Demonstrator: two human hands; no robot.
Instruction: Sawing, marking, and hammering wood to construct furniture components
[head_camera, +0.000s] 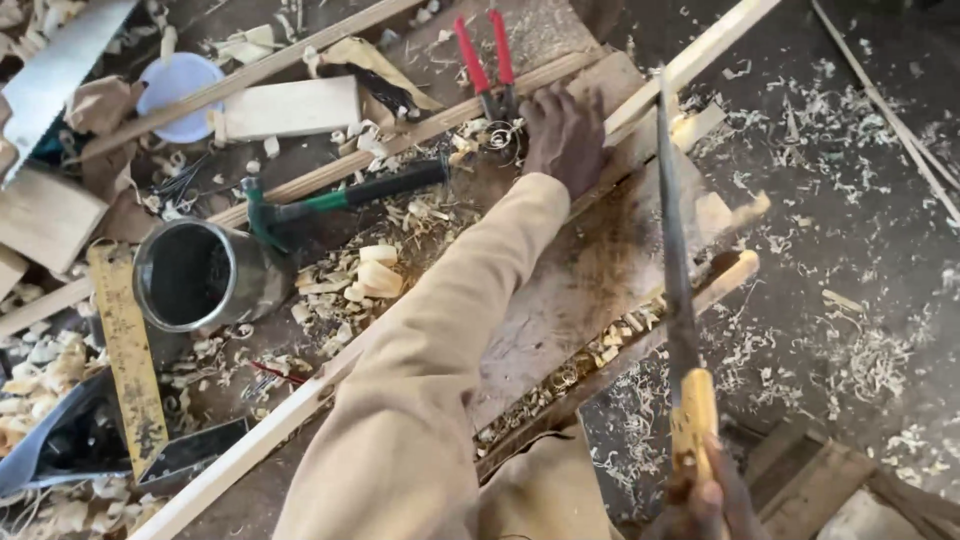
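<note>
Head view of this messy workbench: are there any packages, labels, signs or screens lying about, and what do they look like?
No signs, screens or labels show.
Metal tin: left of the sleeve, lying on its side, round, grey, dark open mouth; the nearest thing to a package.
Yellow ruler blade: beside the tin, long flat strip, worn, with faint markings.
Round lid: top left, pale blue-white, plain.

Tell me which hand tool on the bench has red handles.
The pliers, lying at the bench's far edge just beside the left hand. The hammer has a green and black handle; the hand saw has a yellow one.
</note>
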